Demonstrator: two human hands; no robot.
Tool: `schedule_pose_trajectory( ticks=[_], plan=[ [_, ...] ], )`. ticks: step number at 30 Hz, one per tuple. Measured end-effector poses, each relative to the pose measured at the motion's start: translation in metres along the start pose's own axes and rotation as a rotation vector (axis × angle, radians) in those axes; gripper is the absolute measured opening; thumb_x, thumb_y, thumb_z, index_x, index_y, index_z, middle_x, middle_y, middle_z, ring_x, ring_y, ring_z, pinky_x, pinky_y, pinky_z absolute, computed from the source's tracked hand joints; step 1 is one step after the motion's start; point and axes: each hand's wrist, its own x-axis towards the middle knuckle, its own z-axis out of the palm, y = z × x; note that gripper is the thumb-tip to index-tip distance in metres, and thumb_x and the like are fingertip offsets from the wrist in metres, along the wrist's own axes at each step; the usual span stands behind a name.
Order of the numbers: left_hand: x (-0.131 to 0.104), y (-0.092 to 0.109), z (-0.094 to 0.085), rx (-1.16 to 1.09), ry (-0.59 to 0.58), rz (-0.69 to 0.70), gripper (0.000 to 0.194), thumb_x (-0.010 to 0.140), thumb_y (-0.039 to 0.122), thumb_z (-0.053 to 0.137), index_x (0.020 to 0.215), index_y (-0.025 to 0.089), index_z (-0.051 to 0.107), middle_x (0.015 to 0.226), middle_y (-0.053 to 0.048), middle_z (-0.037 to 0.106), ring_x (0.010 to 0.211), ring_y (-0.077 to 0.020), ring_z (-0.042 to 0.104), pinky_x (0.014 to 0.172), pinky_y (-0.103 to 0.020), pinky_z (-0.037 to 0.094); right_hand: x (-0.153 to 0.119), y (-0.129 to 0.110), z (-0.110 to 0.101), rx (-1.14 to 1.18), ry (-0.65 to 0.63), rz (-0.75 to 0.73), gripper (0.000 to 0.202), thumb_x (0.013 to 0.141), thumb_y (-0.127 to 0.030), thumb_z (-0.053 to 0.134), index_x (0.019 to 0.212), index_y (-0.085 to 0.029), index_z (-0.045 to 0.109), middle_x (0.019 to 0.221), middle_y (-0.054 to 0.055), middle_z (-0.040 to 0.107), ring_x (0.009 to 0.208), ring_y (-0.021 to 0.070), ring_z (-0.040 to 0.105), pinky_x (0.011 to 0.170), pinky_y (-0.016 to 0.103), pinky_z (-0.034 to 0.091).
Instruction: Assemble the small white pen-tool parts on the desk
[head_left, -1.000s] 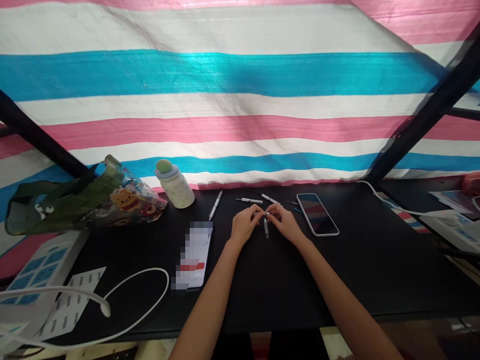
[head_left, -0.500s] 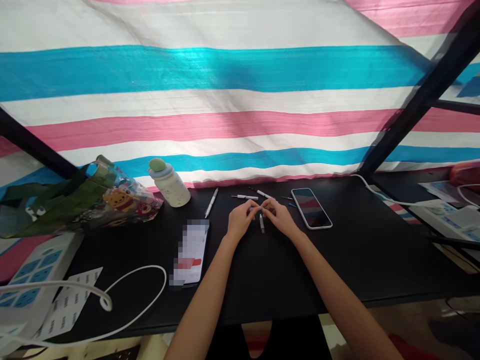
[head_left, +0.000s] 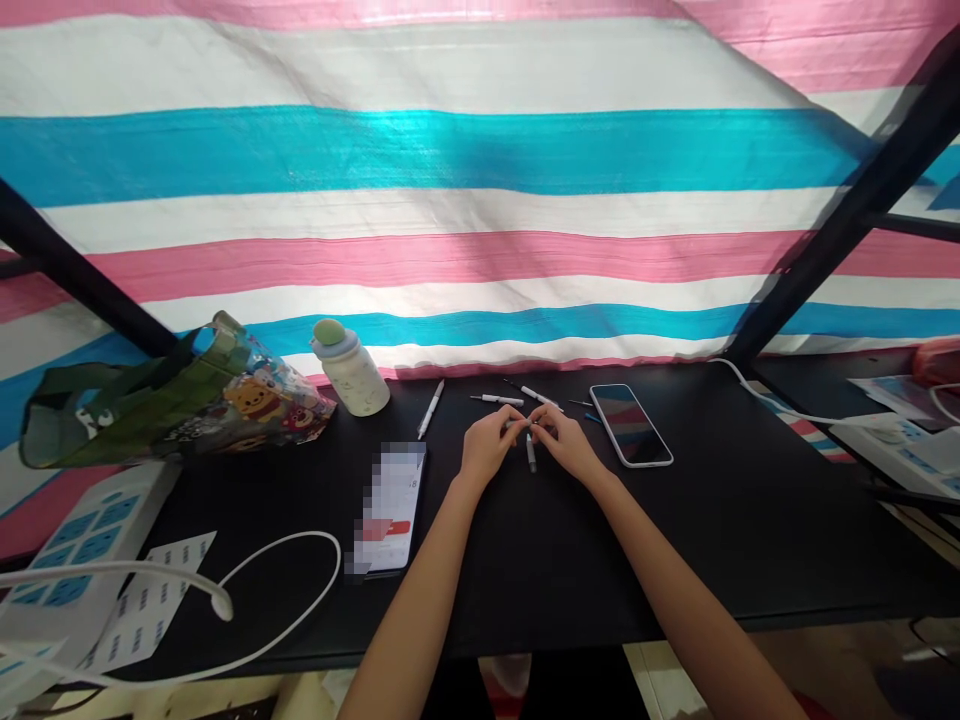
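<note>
My left hand (head_left: 489, 440) and my right hand (head_left: 568, 440) meet over the middle of the black table (head_left: 555, 560). Both are closed, fingertips pinched close together on something small that I cannot make out. Just below the fingertips lies a short grey pen part (head_left: 532, 453) on the table. Beyond my hands are a white pen (head_left: 502, 400) and another white pen (head_left: 541, 398), with a small blue piece (head_left: 593, 417) to their right. A third white pen (head_left: 430, 409) lies left of my left hand.
A phone (head_left: 631, 425) lies at right, a lit phone (head_left: 391, 510) at left. Behind left stand a bottle (head_left: 360, 382) and a green bag (head_left: 187, 400). A white cable (head_left: 334, 580) loops beside a power strip (head_left: 90, 540) and a printed sheet (head_left: 154, 600). A striped sheet (head_left: 480, 150) hangs behind.
The whole view has shifted slightly, so the things on the table appear a little further right. My hands remain together with nearly the same pinch.
</note>
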Motion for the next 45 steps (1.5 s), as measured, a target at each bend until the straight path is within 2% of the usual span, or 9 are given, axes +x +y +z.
schedule_pose_trajectory(
  ticks=[11, 17, 25, 29, 37, 45],
  plan=[
    [-0.001, 0.002, -0.002, -0.065, -0.019, -0.028, 0.028, 0.087, 0.044, 0.041, 0.086, 0.024, 0.060, 0.064, 0.004, 0.063, 0.062, -0.0112, 0.057, 0.058, -0.019, 0.035, -0.002, -0.005, -0.001, -0.005, -0.009, 0.019, 0.012, 0.085, -0.029, 0.045, 0.093, -0.022, 0.050, 0.068, -0.001, 0.063, 0.065, 0.0162, 0.061, 0.064, 0.027, 0.045],
    [-0.001, 0.005, -0.005, -0.126, -0.032, -0.055, 0.028, 0.086, 0.044, 0.041, 0.088, 0.023, 0.060, 0.066, 0.004, 0.064, 0.059, -0.0113, 0.057, 0.061, -0.020, 0.038, -0.002, -0.006, 0.000, 0.081, -0.021, 0.003, 0.013, 0.086, -0.030, 0.043, 0.092, -0.021, 0.050, 0.071, 0.000, 0.063, 0.070, 0.0161, 0.062, 0.065, 0.027, 0.045],
    [-0.001, -0.002, 0.000, -0.152, -0.016, 0.011, 0.022, 0.085, 0.041, 0.046, 0.092, 0.024, 0.059, 0.078, 0.003, 0.063, 0.073, -0.0124, 0.058, 0.064, -0.020, 0.039, 0.001, -0.007, -0.004, 0.095, 0.066, -0.027, 0.013, 0.080, -0.031, 0.052, 0.087, -0.020, 0.051, 0.080, 0.002, 0.061, 0.075, 0.0168, 0.060, 0.065, 0.028, 0.044],
    [-0.001, -0.004, 0.003, -0.126, -0.020, 0.024, 0.021, 0.085, 0.039, 0.046, 0.093, 0.025, 0.058, 0.081, 0.002, 0.060, 0.073, -0.0127, 0.055, 0.065, -0.020, 0.039, 0.000, -0.007, -0.005, 0.088, 0.084, -0.040, 0.012, 0.079, -0.030, 0.053, 0.086, -0.020, 0.052, 0.080, 0.002, 0.062, 0.077, 0.0169, 0.060, 0.069, 0.029, 0.044],
    [-0.001, -0.004, 0.006, -0.178, -0.021, 0.059, 0.016, 0.086, 0.031, 0.046, 0.096, 0.023, 0.055, 0.084, 0.001, 0.057, 0.073, -0.0125, 0.052, 0.064, -0.021, 0.039, 0.000, -0.008, -0.006, 0.122, 0.059, -0.036, 0.009, 0.081, -0.028, 0.051, 0.087, -0.020, 0.051, 0.077, 0.002, 0.063, 0.077, 0.0170, 0.062, 0.070, 0.029, 0.046],
    [0.002, -0.005, 0.009, -0.297, 0.006, 0.087, 0.011, 0.084, 0.026, 0.049, 0.091, 0.020, 0.056, 0.082, 0.001, 0.058, 0.069, -0.0123, 0.052, 0.061, -0.022, 0.038, -0.001, -0.013, -0.009, 0.160, 0.045, -0.015, 0.010, 0.080, -0.029, 0.053, 0.085, -0.020, 0.053, 0.078, 0.002, 0.066, 0.077, 0.0174, 0.064, 0.071, 0.030, 0.047]
  ],
)
